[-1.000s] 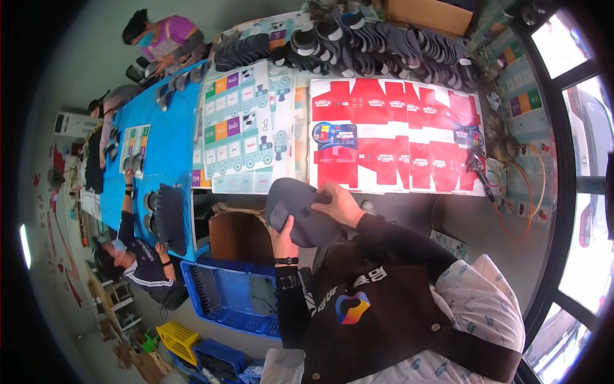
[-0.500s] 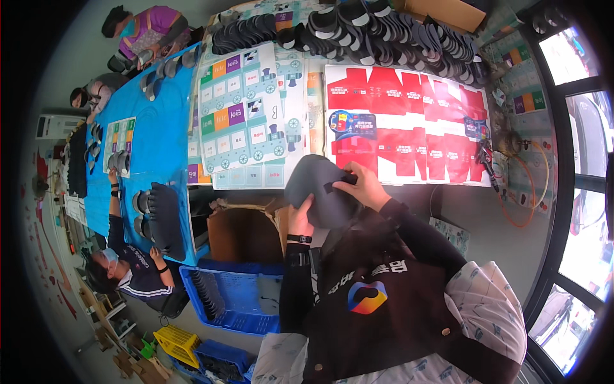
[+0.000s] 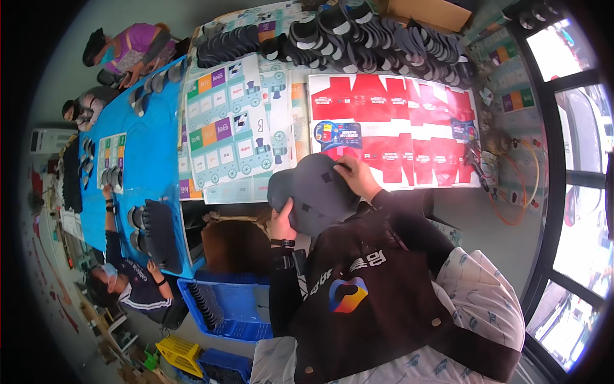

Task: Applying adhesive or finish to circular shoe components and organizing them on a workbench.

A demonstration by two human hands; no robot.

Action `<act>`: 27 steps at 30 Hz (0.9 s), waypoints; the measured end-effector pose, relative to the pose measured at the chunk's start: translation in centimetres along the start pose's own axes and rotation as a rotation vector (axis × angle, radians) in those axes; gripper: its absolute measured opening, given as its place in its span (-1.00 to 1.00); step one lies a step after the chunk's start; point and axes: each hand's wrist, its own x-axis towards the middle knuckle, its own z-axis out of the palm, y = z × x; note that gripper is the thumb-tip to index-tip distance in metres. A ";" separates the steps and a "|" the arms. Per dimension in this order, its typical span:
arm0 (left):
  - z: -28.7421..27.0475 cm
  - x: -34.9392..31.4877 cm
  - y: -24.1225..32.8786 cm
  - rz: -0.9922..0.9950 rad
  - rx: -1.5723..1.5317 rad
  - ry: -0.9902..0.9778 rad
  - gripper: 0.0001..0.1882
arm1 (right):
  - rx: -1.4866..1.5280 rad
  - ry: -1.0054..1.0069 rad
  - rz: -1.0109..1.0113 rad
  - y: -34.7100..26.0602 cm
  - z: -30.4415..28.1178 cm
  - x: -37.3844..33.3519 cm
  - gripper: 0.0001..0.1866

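Observation:
A dark grey, curved, two-lobed piece (image 3: 320, 201) with small black square patches is held between my two hands, just off the near edge of the table. My left hand (image 3: 282, 225) is closed on its lower left edge, with the thumb lying on the face of it. On its upper right edge, beside one of the black patches, my right hand (image 3: 358, 179) pinches it. The fingers behind the piece are hidden. Whether it is one piece or two overlapping ones I cannot tell.
Sheets printed with trains (image 3: 227, 131) and a red printed sheet (image 3: 396, 137) cover the table. Rows of dark curved pieces (image 3: 384, 41) line its far side. Left are a blue table (image 3: 150, 173), a blue crate (image 3: 240, 307), a cardboard box (image 3: 233, 246) and several people, one person (image 3: 137, 285) nearby.
The grey piece has turned so more of its face and a second black patch show. My right fingers have shifted along its edge. The whole view has swung slightly.

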 end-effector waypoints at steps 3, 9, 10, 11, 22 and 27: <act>1.6 0.5 -0.6 -0.001 0.074 0.011 -0.61 | 0.032 -0.018 0.032 1.2 -1.3 0.9 -0.79; 5.5 1.4 -2.2 -0.026 0.072 0.104 -0.59 | -0.071 0.002 0.015 0.5 -2.4 1.5 -0.78; 5.2 1.6 -2.6 -0.008 0.108 0.078 -0.58 | -0.068 -0.001 0.017 0.4 -2.5 1.6 -0.78; 5.3 2.0 -3.1 0.006 0.142 0.047 -0.58 | -0.060 -0.007 -0.050 0.8 -2.8 1.7 -0.78; -2.5 -4.1 2.2 0.137 -0.036 0.274 -0.56 | -0.067 -0.027 0.114 11.0 -6.2 5.2 -0.73; -3.3 -8.8 3.6 0.180 -0.069 0.313 -0.55 | -0.072 -0.068 0.066 12.0 -2.6 7.1 -0.72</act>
